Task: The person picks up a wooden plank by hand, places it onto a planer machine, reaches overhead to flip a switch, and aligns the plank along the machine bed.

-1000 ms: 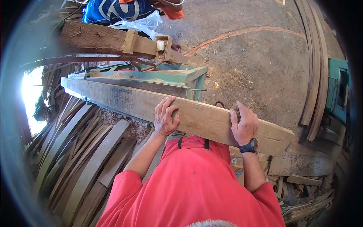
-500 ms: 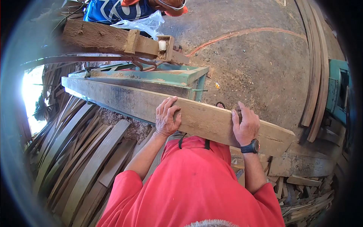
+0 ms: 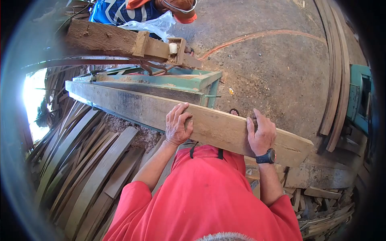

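A long wooden plank (image 3: 219, 123) stretches in front of my body, its broad face toward me, from the far left to the lower right. My left hand (image 3: 178, 123) grips the upper edge near the middle, fingers bent over the wood. Farther right, my right hand (image 3: 261, 134) clasps the same edge near the plank's near end, thumb on the face; some of its fingertips are hidden behind. A dark watch (image 3: 267, 156) is on my right wrist. Beyond the plank stands a green metal frame (image 3: 201, 82), close to its far part.
A thick timber beam (image 3: 100, 39) with a small wooden box (image 3: 179, 50) crosses the upper left. Behind it is a person in a blue top (image 3: 120, 12). Stacked boards (image 3: 96, 172) fill the lower left, offcuts (image 3: 321, 192) the lower right. Long strips (image 3: 337, 76) lie right.
The other person's head has shifted slightly down, showing more of the orange cap. My hands and the plank stay in place.
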A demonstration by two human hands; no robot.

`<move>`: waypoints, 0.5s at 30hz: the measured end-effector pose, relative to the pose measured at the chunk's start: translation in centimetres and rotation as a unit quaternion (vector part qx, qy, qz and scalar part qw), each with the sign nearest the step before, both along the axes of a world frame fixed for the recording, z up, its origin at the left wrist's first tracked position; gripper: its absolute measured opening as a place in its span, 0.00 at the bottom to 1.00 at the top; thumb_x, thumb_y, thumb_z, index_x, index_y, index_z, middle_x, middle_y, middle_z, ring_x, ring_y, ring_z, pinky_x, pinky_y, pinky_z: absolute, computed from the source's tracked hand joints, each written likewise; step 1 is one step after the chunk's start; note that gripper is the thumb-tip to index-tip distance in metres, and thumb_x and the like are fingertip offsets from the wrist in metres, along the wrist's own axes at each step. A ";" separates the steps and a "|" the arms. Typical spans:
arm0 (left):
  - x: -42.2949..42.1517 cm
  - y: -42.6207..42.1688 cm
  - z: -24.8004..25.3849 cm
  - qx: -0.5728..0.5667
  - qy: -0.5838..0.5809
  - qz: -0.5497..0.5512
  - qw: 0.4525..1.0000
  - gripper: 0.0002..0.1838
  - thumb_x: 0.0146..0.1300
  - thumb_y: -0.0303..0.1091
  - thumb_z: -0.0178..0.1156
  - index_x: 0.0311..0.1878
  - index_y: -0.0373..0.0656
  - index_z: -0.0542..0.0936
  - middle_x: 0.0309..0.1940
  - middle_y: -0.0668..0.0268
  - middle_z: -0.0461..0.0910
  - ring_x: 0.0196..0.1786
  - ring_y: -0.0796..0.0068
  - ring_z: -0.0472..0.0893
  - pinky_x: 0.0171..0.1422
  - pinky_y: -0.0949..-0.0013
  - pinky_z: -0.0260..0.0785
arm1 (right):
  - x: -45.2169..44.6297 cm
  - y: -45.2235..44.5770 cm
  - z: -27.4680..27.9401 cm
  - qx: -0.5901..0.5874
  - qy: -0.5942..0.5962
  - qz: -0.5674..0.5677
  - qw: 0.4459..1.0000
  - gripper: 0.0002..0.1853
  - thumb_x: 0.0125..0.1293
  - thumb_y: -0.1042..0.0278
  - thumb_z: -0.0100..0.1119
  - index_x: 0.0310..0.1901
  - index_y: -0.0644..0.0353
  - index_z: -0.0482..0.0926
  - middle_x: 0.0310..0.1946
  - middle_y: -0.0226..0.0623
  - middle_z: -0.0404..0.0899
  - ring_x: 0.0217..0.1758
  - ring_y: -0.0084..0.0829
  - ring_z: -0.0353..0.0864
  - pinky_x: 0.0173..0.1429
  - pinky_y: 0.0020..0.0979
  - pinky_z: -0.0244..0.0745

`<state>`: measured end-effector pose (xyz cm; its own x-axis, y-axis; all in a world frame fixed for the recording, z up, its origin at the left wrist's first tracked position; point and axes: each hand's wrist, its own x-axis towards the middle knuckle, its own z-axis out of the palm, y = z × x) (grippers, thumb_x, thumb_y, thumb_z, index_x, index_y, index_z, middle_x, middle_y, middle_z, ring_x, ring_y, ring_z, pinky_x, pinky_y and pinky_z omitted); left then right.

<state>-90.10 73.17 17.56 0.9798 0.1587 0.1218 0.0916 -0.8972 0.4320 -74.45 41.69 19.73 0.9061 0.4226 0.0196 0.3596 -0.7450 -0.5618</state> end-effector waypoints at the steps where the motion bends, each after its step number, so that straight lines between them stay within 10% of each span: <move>1: 0.0 0.0 0.0 -0.001 -0.001 0.000 1.000 0.21 0.65 0.34 0.66 0.61 0.49 0.77 0.76 0.55 0.78 0.79 0.42 0.74 0.82 0.43 0.62 | 0.1 0.0 0.1 -0.001 0.001 0.000 1.000 0.20 0.76 0.57 0.69 0.63 0.58 0.86 0.44 0.39 0.89 0.46 0.44 0.87 0.52 0.46 0.78; 15: 0.1 0.0 0.0 0.008 -0.001 0.000 1.000 0.21 0.65 0.36 0.68 0.61 0.50 0.79 0.77 0.57 0.77 0.79 0.46 0.74 0.80 0.45 0.64 | -0.1 -0.1 0.0 -0.012 0.010 0.000 1.000 0.21 0.76 0.57 0.69 0.64 0.58 0.86 0.44 0.38 0.88 0.46 0.44 0.86 0.52 0.46 0.78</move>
